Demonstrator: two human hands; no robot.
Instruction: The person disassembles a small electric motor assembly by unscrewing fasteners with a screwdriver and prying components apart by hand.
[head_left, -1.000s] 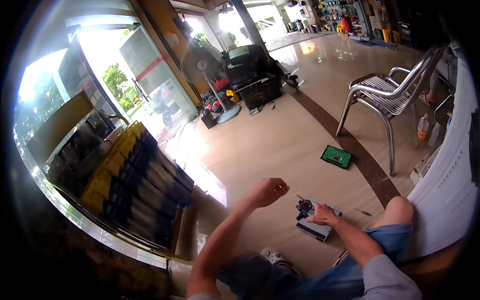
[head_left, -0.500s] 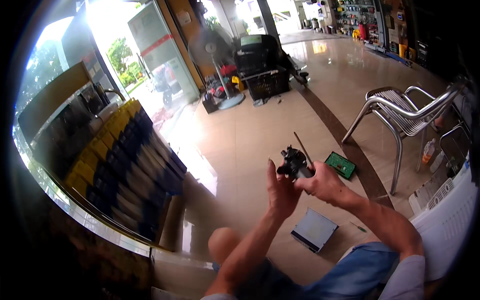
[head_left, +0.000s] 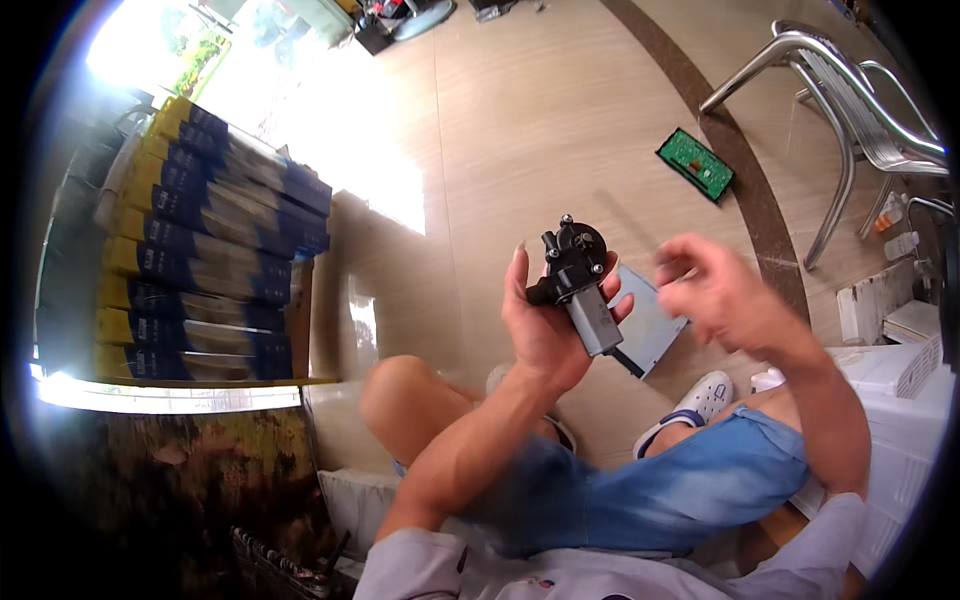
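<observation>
A small electric gear motor (head_left: 590, 290), with a round black gear housing, bright screws and a silver body, rests in my left hand (head_left: 548, 335). My left fingers wrap round it from below, thumb up on its left side. To its right is my right hand (head_left: 715, 295), apart from the motor, smeared by motion with its fingers curled. A faint, blurred thin shaft (head_left: 628, 218), like a screwdriver's, runs out from it toward the upper left; its handle is hidden in the hand. Beneath the hands, a flat grey metal case (head_left: 650, 330) lies on the floor, partly covered.
A green circuit board (head_left: 697, 165) lies on the tiled floor ahead. A metal chair (head_left: 835, 120) stands at the right, with bottles (head_left: 900, 245) near it. Stacked blue and yellow boxes (head_left: 200, 250) fill the left. White plastic furniture (head_left: 890, 420) is at my right side.
My view has tilted down. My right hand has come off the motor and moved to the right. My left hand now holds the motor alone, its round housing turned up into view.
</observation>
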